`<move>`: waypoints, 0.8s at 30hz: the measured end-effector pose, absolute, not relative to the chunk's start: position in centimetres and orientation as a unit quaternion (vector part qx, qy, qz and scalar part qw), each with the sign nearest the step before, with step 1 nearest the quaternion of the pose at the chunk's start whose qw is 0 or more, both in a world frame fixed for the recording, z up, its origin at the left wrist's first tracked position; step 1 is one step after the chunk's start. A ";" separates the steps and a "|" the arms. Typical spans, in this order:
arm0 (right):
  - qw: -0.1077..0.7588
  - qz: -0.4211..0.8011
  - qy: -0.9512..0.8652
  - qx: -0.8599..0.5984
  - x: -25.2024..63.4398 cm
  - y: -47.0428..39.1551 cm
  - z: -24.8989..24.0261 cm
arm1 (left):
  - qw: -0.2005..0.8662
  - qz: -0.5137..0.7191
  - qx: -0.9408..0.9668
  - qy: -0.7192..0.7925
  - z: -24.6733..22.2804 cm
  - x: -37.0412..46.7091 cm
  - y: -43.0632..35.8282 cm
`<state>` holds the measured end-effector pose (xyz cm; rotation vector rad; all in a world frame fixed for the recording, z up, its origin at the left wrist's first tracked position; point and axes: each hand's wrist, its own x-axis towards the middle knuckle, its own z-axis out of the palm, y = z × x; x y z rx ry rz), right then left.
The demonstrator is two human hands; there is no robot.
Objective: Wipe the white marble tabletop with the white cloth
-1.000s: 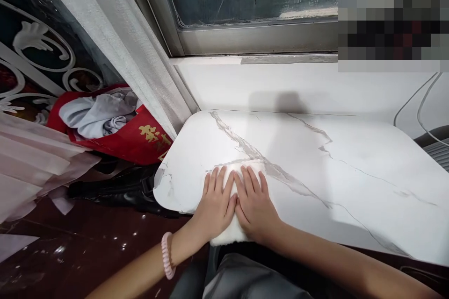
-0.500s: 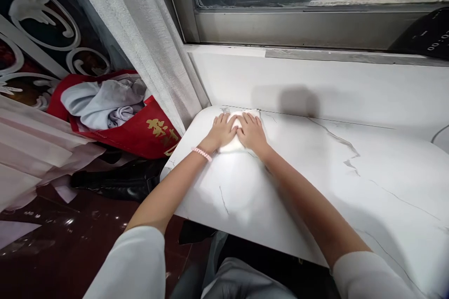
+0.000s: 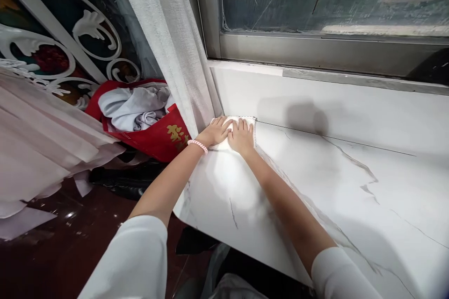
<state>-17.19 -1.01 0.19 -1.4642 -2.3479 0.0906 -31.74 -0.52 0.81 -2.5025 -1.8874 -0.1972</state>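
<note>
A white cloth (image 3: 223, 145) lies flat at the far left corner of the white marbled table (image 3: 224, 196), against the wall. My left hand (image 3: 215, 131) presses on its left part with fingers stretched out, a pink coiled band (image 3: 198, 145) round the wrist. Right beside it, my right hand (image 3: 241, 136) rests flat on the cloth, fingers spread. The two hands are close together, near the foot of the curtain.
A pale curtain (image 3: 171, 32) hangs at the table's left end. Beyond it a red bag (image 3: 150, 142) holds light-coloured clothes (image 3: 135, 103). A metal-framed window (image 3: 315, 51) is above the wall. A dark object (image 3: 433, 66) sits at the right edge.
Both hands and the cloth have moved left along the wall into the table's far left corner. The camera view has shifted, with more of the window showing.
</note>
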 end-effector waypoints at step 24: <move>0.146 0.039 -0.899 -0.412 -6.3 -20.0 0.0 | 0.024 -0.104 -0.766 -0.634 -0.5 -21.6 -22.9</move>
